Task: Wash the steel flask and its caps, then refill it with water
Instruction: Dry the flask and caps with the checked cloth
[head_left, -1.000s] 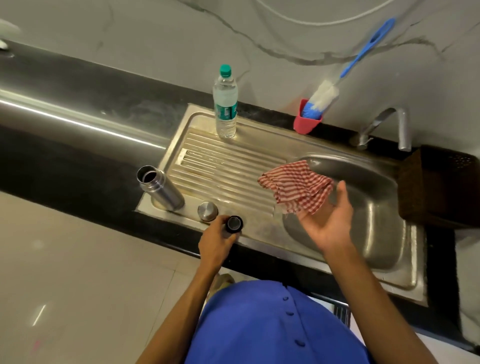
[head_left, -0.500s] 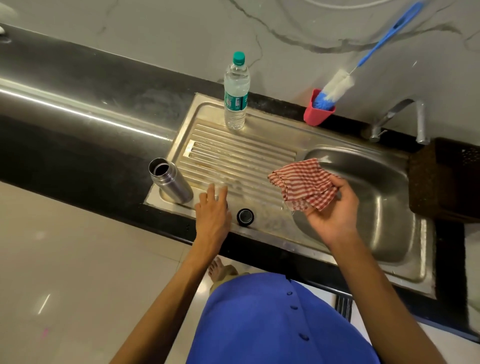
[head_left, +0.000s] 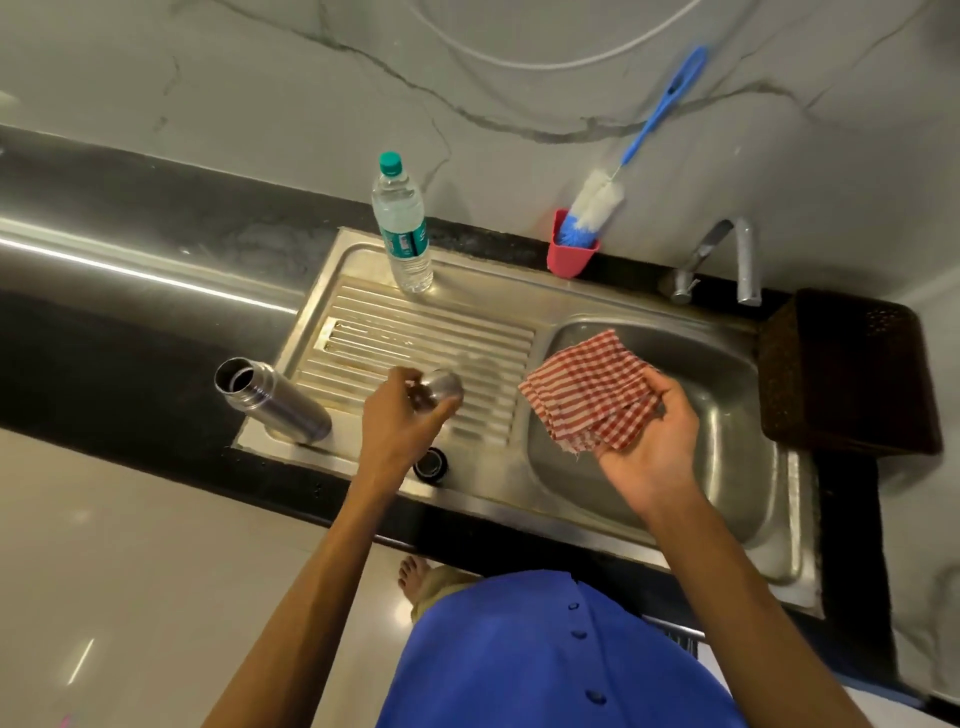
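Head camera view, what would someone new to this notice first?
Probably the red checked cloth, held by the right hand over the sink basin. Next, the left hand lifting a steel cap above the ribbed drainboard, with the open steel flask standing at its left corner. A small black cap sits near the front rim.

**Steel, plastic and cloth around the sink**

We see the flask (head_left: 272, 402) in brushed steel with a soft shine, standing at the left front corner of the sink unit (head_left: 519, 499), which is steel too, dull and a little stained on its ribbed part. The steel cap (head_left: 441, 388) in the left hand (head_left: 397, 423) looks polished and blurred. The small cap (head_left: 430, 464) at the front edge is dark and glossy. The checked cloth (head_left: 589, 397) is woven and matt. The bottle (head_left: 402, 228) is clear plastic. The counter (head_left: 130, 322) is dark polished stone.
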